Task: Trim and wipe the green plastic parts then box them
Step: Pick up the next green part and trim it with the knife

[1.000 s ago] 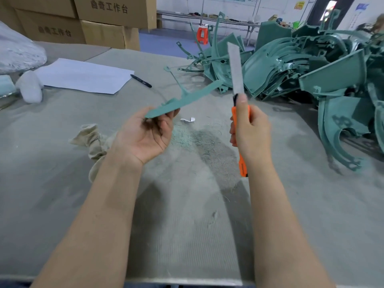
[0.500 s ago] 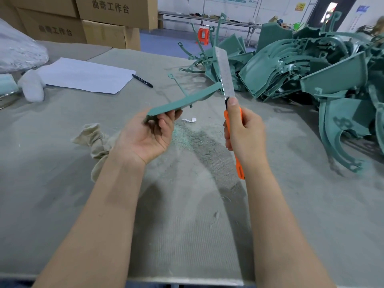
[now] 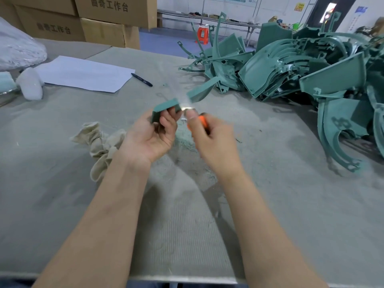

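Note:
My left hand (image 3: 152, 134) grips the near end of a long flat green plastic part (image 3: 200, 92), held edge-on above the table and pointing up and to the right. My right hand (image 3: 209, 138) is closed on an orange-handled knife (image 3: 200, 119). Its blade is a motion-blurred bright streak lying across the part's edge, just beside my left fingers. A beige rag (image 3: 99, 140) lies crumpled on the table under my left wrist. Green shavings (image 3: 187, 146) are scattered below my hands.
A large heap of green plastic parts (image 3: 301, 67) fills the right side of the grey felt table (image 3: 62, 183). White paper (image 3: 83, 73) and a black pen (image 3: 142, 80) lie at the back left. Cardboard boxes (image 3: 104, 19) stand behind.
My right hand has swung the knife down from upright and brought the blade leftward along the part's edge, close to my left hand. Both hands have lowered slightly.

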Demonstrator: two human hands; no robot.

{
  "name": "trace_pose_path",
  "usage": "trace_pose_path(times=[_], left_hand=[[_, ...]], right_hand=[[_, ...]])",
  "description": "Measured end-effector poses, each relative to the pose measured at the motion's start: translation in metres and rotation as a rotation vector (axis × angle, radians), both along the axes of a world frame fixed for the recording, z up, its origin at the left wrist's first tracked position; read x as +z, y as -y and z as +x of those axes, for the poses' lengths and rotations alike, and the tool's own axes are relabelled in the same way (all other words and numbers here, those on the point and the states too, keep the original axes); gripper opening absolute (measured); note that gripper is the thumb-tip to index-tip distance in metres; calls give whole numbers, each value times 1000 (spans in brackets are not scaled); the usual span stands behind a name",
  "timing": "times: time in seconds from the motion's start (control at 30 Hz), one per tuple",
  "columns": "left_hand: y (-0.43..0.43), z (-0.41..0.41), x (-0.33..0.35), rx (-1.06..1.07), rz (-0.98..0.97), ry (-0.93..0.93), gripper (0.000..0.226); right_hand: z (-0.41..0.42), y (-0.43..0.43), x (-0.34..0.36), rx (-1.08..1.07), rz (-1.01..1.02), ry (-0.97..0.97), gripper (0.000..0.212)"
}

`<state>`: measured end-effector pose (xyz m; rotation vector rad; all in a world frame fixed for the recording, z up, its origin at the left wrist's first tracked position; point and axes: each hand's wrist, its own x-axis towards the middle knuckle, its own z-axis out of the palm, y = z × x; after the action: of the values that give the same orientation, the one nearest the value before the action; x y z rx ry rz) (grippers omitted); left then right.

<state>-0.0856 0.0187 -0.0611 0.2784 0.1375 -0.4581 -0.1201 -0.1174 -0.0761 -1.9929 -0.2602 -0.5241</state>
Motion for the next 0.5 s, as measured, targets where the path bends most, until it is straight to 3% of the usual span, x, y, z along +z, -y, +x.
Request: trace_pose_path(times=[0.1, 0.2, 0.27, 0.4, 0.5], left_hand=[[-2, 2, -7, 118, -22, -38, 22], [0, -2, -7, 75, -51, -2, 23], [0, 1, -5, 98, 9, -19, 32], [-1, -2, 1, 3, -22, -37, 34], [1, -5, 2, -45, -53, -28, 37]], right_hand=[[-4, -13, -6, 91, -188, 68, 46], [-4, -13, -6, 130, -230, 120, 45], [-5, -8, -1, 86, -103, 109, 46], [3, 9, 5, -163, 175, 83, 69], [8, 21, 5, -295, 251, 43, 72]])
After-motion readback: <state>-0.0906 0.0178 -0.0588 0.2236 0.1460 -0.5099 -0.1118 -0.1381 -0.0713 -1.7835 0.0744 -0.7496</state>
